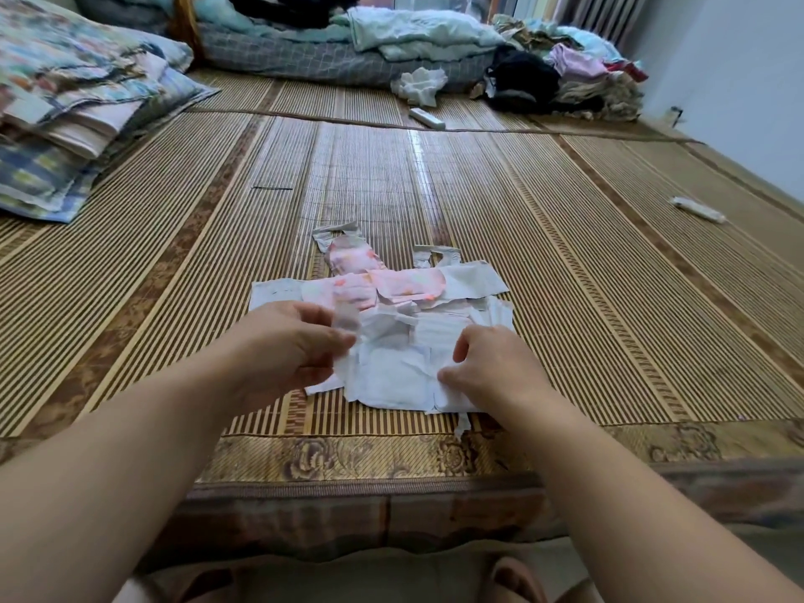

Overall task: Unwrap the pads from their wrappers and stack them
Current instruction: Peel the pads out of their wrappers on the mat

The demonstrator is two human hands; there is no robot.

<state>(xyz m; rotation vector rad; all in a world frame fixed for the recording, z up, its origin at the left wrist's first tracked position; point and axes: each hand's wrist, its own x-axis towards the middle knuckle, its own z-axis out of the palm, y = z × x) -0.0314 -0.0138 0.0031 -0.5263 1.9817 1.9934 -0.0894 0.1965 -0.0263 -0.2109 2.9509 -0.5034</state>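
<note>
The pads (391, 376) lie unwrapped in a loose white pile on the near middle of the mat (565, 298), overlapping one another and not squared up. The top one is open and flat, creased across its middle. Just beyond them and touching the pile are the wrappers (404, 282), pink printed sheets with pale backs, spread flat and overlapping. Two torn paper scraps (435, 253) curl up at their far edge.

The left hand (283, 346) is at the pile's left side. Its grip is clamped on a thin translucent strip (346, 315), pinched between thumb and fingers and standing up above the pads. The right hand (496, 367) is at the pile's right side, fingers curled, with thumb tip and fingertips on the top pad. Whether its grip has closed on a fold or only presses down cannot be told.

The mat covers a bed (391, 511), whose near edge runs across the bottom. Folded pillows (78, 102) are stacked far left. Rumpled bedding (391, 37) lies along the far side, with a heap of clothes (565, 76) to its right. Near them are a crumpled tissue (420, 85) and a white remote (427, 118). A white tube (698, 209) lies well apart on the right.
</note>
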